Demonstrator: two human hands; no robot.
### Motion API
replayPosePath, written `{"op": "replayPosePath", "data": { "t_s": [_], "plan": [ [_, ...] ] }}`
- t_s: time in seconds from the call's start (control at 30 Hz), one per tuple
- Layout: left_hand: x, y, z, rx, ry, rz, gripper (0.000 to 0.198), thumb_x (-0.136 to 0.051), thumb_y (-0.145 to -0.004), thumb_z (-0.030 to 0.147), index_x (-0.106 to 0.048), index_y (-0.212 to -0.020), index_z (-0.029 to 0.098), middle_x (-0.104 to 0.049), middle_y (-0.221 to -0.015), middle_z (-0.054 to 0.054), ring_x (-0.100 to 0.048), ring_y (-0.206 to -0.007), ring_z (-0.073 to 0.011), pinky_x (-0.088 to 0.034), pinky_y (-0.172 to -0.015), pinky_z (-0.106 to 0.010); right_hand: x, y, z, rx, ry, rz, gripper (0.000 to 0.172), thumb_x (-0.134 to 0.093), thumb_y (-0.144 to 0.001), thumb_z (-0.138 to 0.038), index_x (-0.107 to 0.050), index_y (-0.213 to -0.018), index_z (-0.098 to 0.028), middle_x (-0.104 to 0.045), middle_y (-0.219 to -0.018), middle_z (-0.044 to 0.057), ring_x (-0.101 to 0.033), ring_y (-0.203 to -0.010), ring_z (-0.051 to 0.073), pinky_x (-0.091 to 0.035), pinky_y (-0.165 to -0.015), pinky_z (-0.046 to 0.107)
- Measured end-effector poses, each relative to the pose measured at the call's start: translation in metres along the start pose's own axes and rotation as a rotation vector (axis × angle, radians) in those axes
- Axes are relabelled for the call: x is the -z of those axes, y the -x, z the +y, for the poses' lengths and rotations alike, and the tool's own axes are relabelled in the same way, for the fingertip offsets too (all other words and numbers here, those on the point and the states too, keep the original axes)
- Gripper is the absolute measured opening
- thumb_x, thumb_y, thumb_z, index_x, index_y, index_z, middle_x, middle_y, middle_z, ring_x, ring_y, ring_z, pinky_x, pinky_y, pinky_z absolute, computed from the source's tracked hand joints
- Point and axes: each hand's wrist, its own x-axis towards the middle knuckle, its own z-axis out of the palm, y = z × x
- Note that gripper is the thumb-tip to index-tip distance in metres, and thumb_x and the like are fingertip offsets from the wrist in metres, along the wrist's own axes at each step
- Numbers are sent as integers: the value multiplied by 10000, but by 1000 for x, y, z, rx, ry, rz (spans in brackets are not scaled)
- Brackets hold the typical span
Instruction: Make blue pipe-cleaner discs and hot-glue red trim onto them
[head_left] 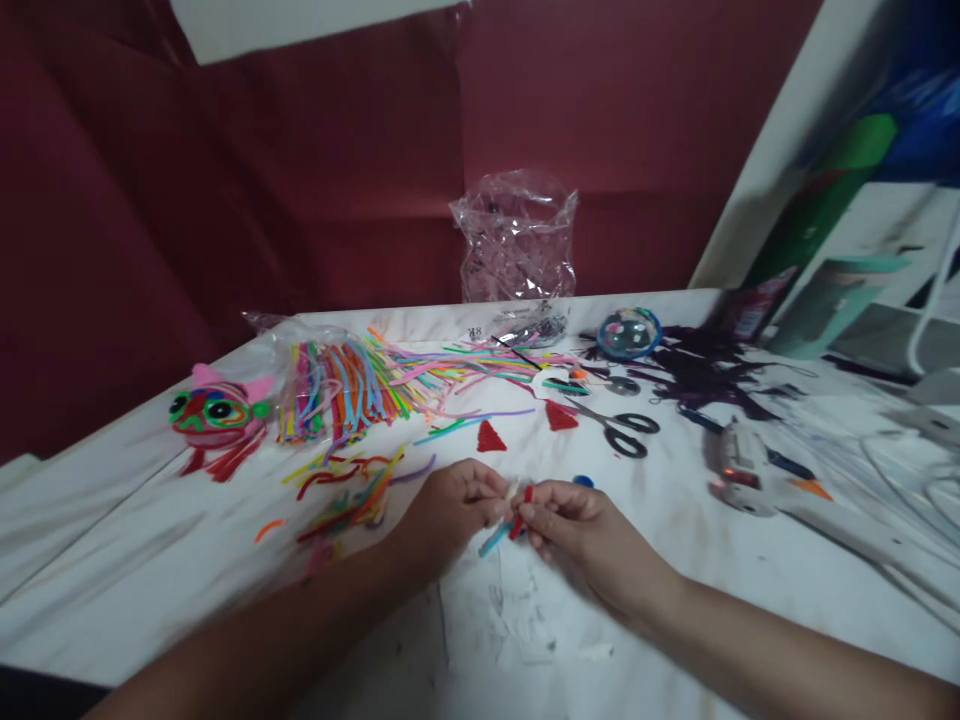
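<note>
My left hand and my right hand meet over the middle of the table, both closed in a pinch. Short pipe cleaner pieces sit between their fingertips: a red pipe cleaner at my right fingers, and a light blue pipe cleaner pointing down to the left. A whitish bit shows at my left fingertips. How the pieces join is too blurred to tell. Just beyond the hands lie two red fuzzy triangles. Black-handled scissors rest open past my right hand.
Left stands a pink animal-face figure. A plastic bag of colourful pipe cleaners spills rightward. Loose pipe cleaners lie beside my left forearm. Right are a glue gun, cables, dark purple strips and a round clear container.
</note>
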Motion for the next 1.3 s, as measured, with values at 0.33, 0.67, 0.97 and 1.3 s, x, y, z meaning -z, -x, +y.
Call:
{"op": "replayPosePath", "data": {
  "t_s": [0.33, 0.67, 0.97, 1.3],
  "plan": [
    [-3, 1, -1, 3, -22, -28, 229, -649, -575, 186, -529, -769, 161, -589, -587, 46, -521, -543, -93, -365, -552, -214, 2, -2, 3, 53, 54, 55, 253, -761, -620, -391, -659, -592, -161, -538, -478, -36, -400, -447, 72, -287, -461, 231],
    [-10, 3, 0, 7, -10, -52, 219, -628, -576, 202, -489, -740, 167, -562, -546, 51, -473, -487, -80, -322, -501, -205, -1, 1, -2, 53, -12, 84, 285, -792, -559, -408, -663, -596, -156, -545, -476, -36, -397, -455, 76, -277, -487, 246],
    [-8, 4, 5, 58, -61, -133, 209, -551, -669, 326, -586, -602, 130, -566, -560, -4, -455, -515, -91, -343, -543, -235, -2, 3, -9, 15, -105, 54, 277, -782, -591, -387, -624, -578, -159, -543, -468, -35, -390, -468, 81, -261, -503, 249],
    [-10, 5, 3, 65, -208, -167, 198, -576, -666, 325, -591, -592, 143, -624, -587, -10, -464, -522, -98, -359, -552, -231, -3, 3, -8, 45, -50, -13, 288, -765, -609, -419, -632, -612, -164, -556, -484, -29, -445, -514, 111, -282, -528, 263]
  ]
}}
